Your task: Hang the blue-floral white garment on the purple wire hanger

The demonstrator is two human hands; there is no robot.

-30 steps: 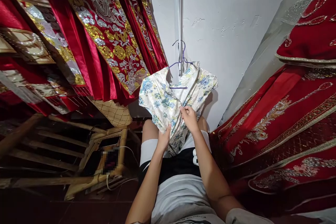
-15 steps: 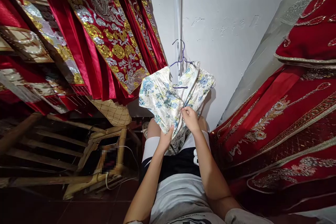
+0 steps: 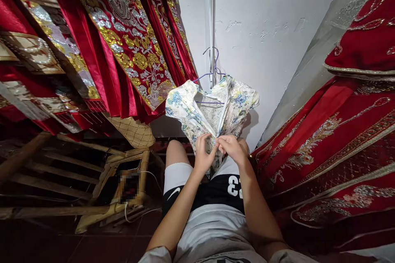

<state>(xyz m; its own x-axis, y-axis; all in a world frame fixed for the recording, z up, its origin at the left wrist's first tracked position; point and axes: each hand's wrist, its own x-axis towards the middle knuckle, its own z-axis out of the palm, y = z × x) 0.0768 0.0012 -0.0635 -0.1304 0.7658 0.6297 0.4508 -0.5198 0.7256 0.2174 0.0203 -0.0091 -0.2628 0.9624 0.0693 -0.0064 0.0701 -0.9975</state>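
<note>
A white short-sleeved dress (image 3: 182, 100) with blue and yellow flowers hangs on a thin purple hanger (image 3: 202, 76) in front of me. Its neckline gapes in a deep V, and the lower part drops between my knees. At the bottom of the V my left hand (image 3: 204, 154) pinches the front edge of the cloth. My right hand (image 3: 231, 147) is closed on the opposite edge, its fingertips meeting those of the left. Whatever fastening may lie between the fingertips is hidden.
Red garments with gold and silver embroidery (image 3: 140, 55) hang at the left, and beaded red ones (image 3: 311, 144) at the right. A bamboo chair (image 3: 145, 172) stands low on the left with a blurred-out device and a white cable. Behind the hanger, a pale pole (image 3: 212, 8) runs up the white wall (image 3: 262, 4).
My left hand has left the dress's lower left side and come up to the front opening beside my right hand. The neckline is spread wider, showing the hanger's bar and the inner back.
</note>
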